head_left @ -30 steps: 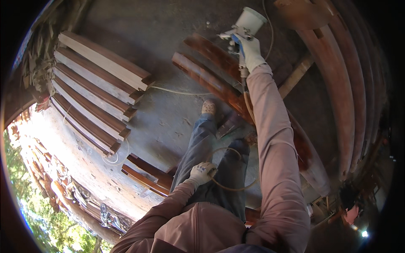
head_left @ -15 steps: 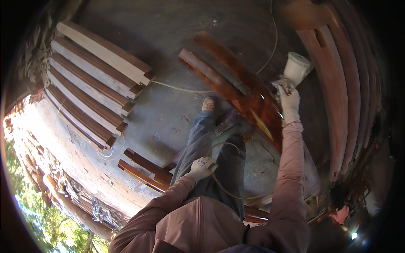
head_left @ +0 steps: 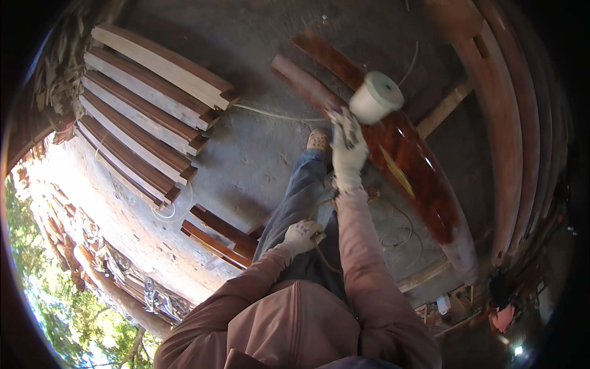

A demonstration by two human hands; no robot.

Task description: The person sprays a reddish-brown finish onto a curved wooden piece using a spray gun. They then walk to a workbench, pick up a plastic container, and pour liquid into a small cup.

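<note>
A white-cupped spray gun (head_left: 369,101) hangs tilted above glossy, wet reddish-brown curved boards (head_left: 405,166).

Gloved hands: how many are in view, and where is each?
2. The right hand is raised over the glossy red-brown plank, gripping a spray gun. The left hand rests by the thigh, holding a hose.

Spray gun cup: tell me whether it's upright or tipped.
Tipped. The white cup leans up and right from the gloved right hand, its round lid facing sideways over the glossy red-brown board.
</note>
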